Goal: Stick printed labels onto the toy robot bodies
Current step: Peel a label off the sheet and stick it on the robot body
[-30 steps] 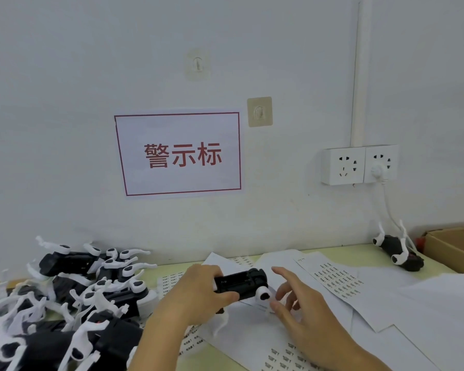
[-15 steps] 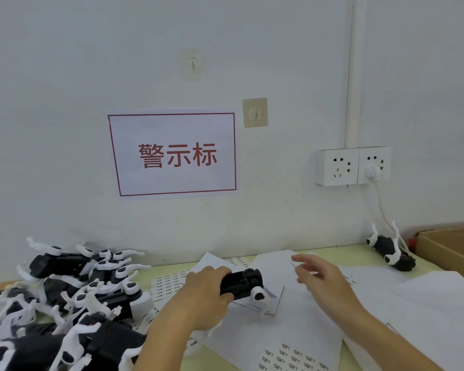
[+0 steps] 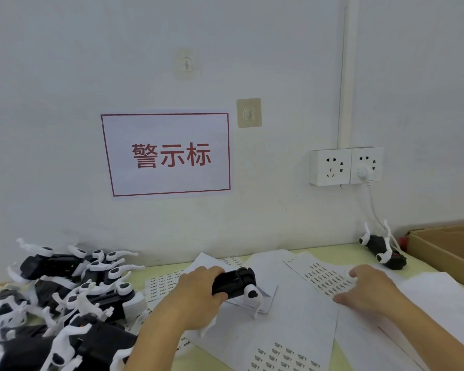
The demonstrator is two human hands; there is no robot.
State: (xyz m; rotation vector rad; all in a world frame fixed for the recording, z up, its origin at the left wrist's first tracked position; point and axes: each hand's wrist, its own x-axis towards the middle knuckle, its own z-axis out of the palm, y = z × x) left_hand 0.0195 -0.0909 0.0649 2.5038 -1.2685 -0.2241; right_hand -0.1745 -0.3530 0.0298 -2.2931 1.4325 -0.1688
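I judge I am at the label-picking step: my left hand (image 3: 198,295) grips 1 toy robot body (image 3: 232,283), its fingers curled round it, while my right hand (image 3: 370,287) rests loosely spread on the label sheet (image 3: 323,279), so next 1 label under those fingertips needs peeling.

The left hand (image 3: 198,295) sits just left of centre at the bottom of the view, its forearm running up from about 7 o'clock. The back of the hand faces the camera and the fingers are curled round a black toy robot body (image 3: 232,283), which juts toward 3 o'clock. The right hand (image 3: 368,289) lies toward 4 o'clock, its forearm entering from the lower right corner. It is palm down on a label sheet (image 3: 324,279), fingers reaching toward 10 o'clock.
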